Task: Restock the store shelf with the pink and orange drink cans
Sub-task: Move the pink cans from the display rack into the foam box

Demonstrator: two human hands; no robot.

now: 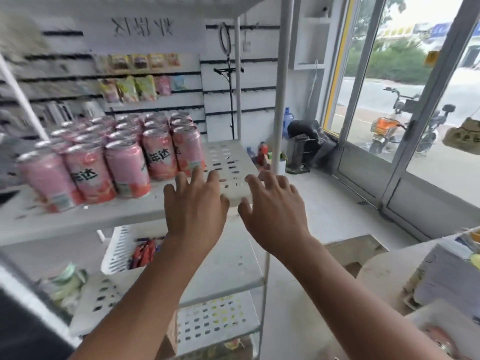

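Hands first: both bare arms are stretched forward with palms turned down. The left hand [194, 206] is over the front edge of the white shelf [228, 154]. Its fingers are spread apart and nearly straight, and it holds nothing. The fingertips end just beside the nearest of the pink cans [124, 162]. The right hand [275, 211] is over the right front corner of the same shelf. Its fingers are also spread and a little bent, the thumb points toward the left hand, and it holds nothing too. I cannot tell if either hand really touches the shelf surface.

The shelf is a flat white plate with rows of oval holes. The pink cans stand upright on the left and middle part of this shelf, packed in rows from front to back. They are cylinders with shiny silver tops and glossy pink walls, with an orange-red band near the bottom. The view is blurred there, so I do not count them.

Under the shelf, on the next level, lies a white plastic basket [117, 250] with a grid of holes, and red packets [144, 252] are inside it. To the right of the shelf is a glass door [389, 100] with a grey frame.
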